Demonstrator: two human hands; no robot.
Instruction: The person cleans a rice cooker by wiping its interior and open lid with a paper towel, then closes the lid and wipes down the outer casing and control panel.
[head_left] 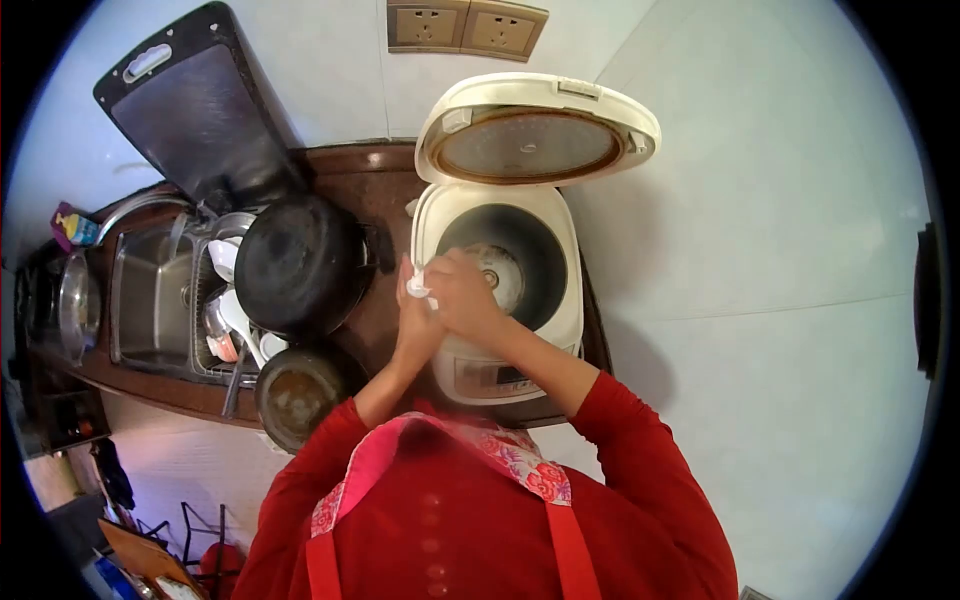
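Note:
A white rice cooker (572,230) stands on the counter with its lid (540,90) raised. Its dark inside is exposed, and a round metal heating plate (503,288) shows at the bottom. Over the cooker's left rim, my two hands are close together. My left hand (418,325) is closed around a small white piece (419,288), perhaps a cloth or tissue; its exact kind is unclear. My right hand (463,297) is curled against the same white piece and hides part of the cooker's opening. Motion blurs its fingers slightly.
Left of the cooker, a large black pot (300,265) lies upside down, with a smaller dark pan (300,395) nearer me. Dishes fill a rack (200,340) beside the sink (150,300). A cutting board (185,110) leans on the wall below the sockets (465,27).

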